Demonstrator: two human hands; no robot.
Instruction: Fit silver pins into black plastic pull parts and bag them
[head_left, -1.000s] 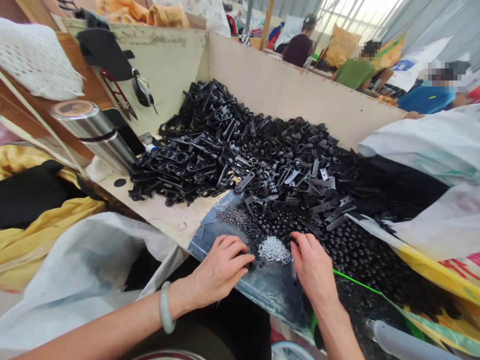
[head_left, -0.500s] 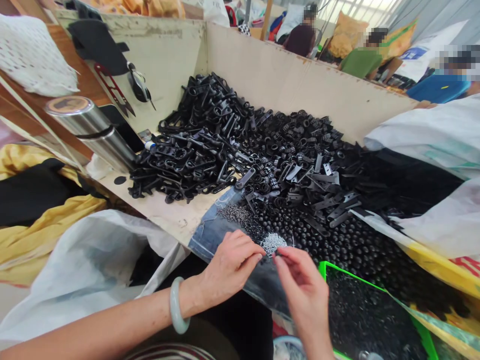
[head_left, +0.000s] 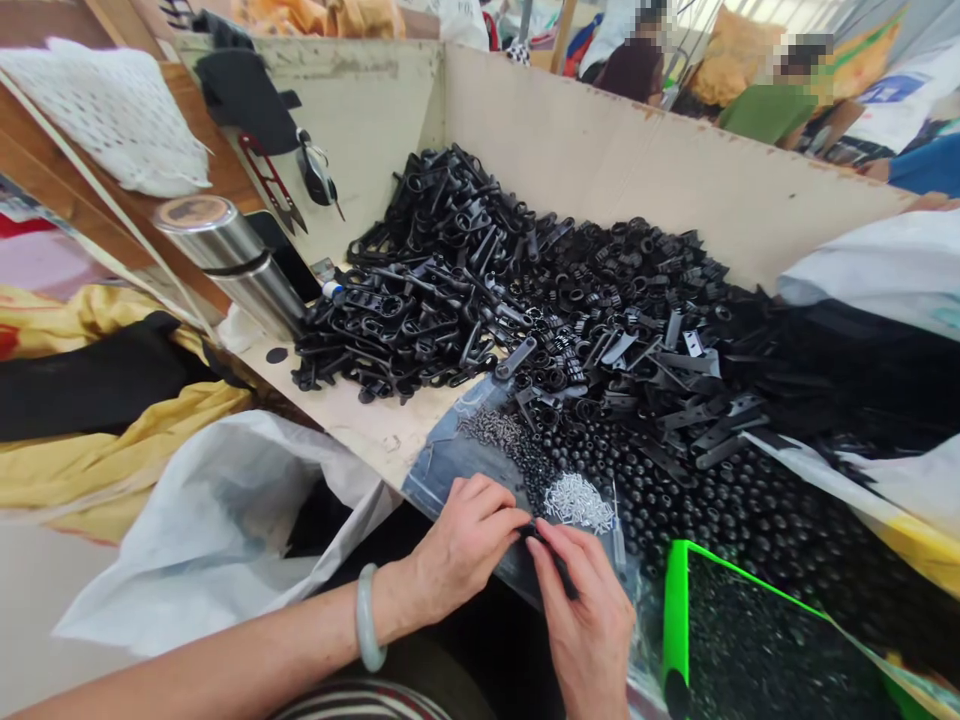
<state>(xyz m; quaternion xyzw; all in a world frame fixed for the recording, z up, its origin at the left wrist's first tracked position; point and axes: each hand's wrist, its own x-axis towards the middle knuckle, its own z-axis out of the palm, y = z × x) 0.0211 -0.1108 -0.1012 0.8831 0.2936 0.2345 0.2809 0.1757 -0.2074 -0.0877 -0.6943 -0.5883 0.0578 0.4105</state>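
My left hand, with a pale bangle at the wrist, pinches one end of a small black part. The fingertips of my right hand close on the other side of that same part, so the hands almost touch. Its exact shape is mostly hidden by the fingers. Just beyond the hands lies a heap of small silvery pins on dark blue cloth. Tiny brown-grey pieces and round black beads spread around it.
Piles of black plastic levers and black rings fill the walled table. A steel flask stands left. A green-rimmed tray is at lower right. White sacks flank the table. People sit beyond the back wall.
The view has shifted, so the table contents appear farther right. My right hand has come closer to my left, and both now meet at the small black part.
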